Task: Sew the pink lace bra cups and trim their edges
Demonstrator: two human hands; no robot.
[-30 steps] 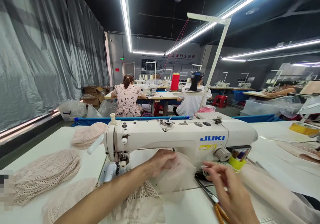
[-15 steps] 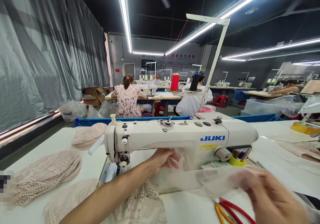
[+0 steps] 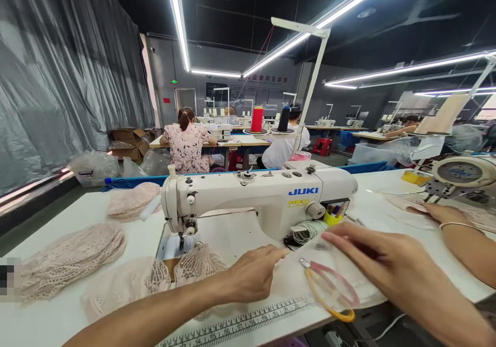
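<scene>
A thin, sheer whitish fabric [image 3: 289, 280] spreads between my two hands, low in front of the sewing machine [image 3: 267, 194]. My left hand [image 3: 253, 274] is closed, its fingertips pinching the fabric's left side. On the right, my right hand [image 3: 383, 259] pinches the upper right part between thumb and fingers. Through the fabric shows a pair of scissors [image 3: 329, 290] with one yellow and one red handle, lying on the table. Gathered pale pink lace [image 3: 199, 264] lies beside the needle area, partly behind my left forearm.
Stacked lace pieces [image 3: 77, 254] lie at the left, with another stack [image 3: 134, 199] behind. A printed ruler scale [image 3: 248, 323] runs along the front table edge. Coiled pale cord [image 3: 308, 230] sits by the machine. At the right, another person's hand [image 3: 445, 217] works at a neighbouring machine [image 3: 461, 174].
My left hand has come out from under the machine arm toward the front right. The sheer fabric now lies lower, over the scissors. The view has swung right, showing the neighbouring machine.
</scene>
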